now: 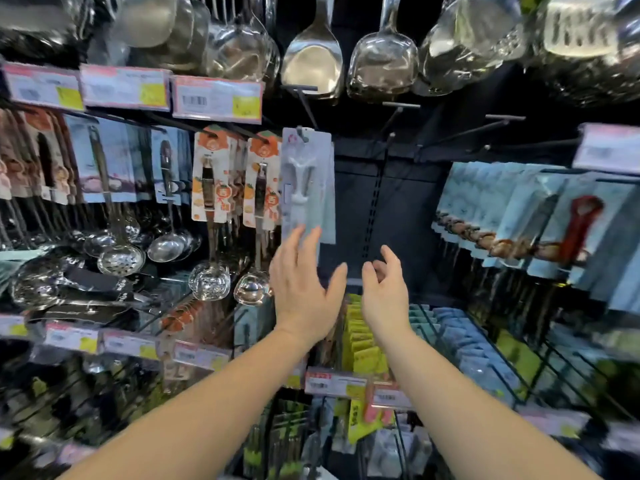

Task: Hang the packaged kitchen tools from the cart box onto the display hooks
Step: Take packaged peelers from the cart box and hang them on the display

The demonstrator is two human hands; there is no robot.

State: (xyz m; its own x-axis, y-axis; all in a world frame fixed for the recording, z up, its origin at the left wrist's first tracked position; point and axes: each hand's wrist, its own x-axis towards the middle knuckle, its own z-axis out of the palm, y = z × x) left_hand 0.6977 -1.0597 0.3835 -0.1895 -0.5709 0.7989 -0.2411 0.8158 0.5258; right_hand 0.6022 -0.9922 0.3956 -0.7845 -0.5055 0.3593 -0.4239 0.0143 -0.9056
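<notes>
A pale grey packaged kitchen tool [306, 183] hangs on a black display hook [304, 109] near the middle of the view, with a white tool showing through its clear front. The left hand [304, 289] is just below it, at about 6 o'clock from the pack, with its fingers spread wide and straight; the fingertips [300, 233] reach the bottom edge of the pack, but it is too blurry to tell if they touch it. The right hand [384, 289] is at 3 o'clock from the left hand, close beside it, with its fingers loosely bent and holding nothing. At 9 o'clock from the grey pack hang two orange-and-white packs [239, 181] with shiny ladles [209, 282] below them. At 12 o'clock, big steel spatulas [313, 64] hang in clear bags. At 10 o'clock are price tags [216, 98] with yellow spots. At 3 o'clock, well apart, is a row of light blue packs [540, 220], one with a red tool [581, 226] inside. Bare black hooks [464, 133] stick out between the grey pack and the blue packs. Below the hands sit yellow packs [362, 337].
</notes>
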